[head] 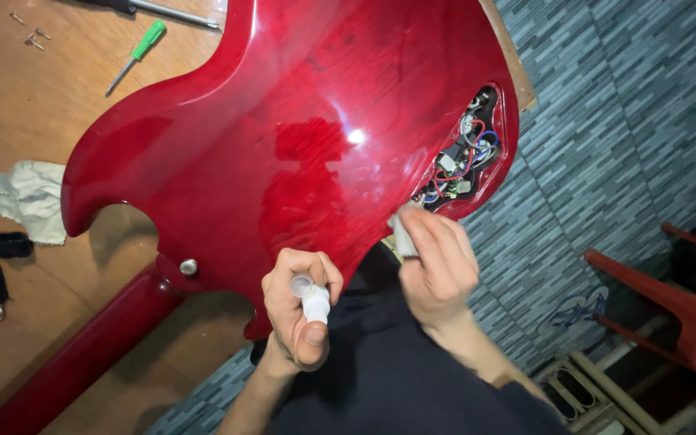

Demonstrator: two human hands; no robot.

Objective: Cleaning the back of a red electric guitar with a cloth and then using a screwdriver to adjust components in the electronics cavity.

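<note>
The red guitar lies back-up, its body across the wooden bench and hanging over the person's lap, its neck running down to the lower left. The left hand is closed around a small white bottle, thumb on its side, open mouth tipped toward the guitar's lower edge. The right hand is pinched shut on a small white wad, cloth or tissue, I can't tell which, pressed to the body just beside the open cavity where red, blue and black wires show.

To do this well, I'd judge: keep the bottle upright enough that nothing drips onto the lacquer, wet the wad only lightly, and work the rim of the cavity with small strokes, staying clear of the wires and solder points. The guitar overhangs the bench, so the forearms should steady it.

Further off, a green-handled screwdriver and a few loose screws lie on the bench, with a pale rag at the left. A red plastic chair stands on the tiled floor.
</note>
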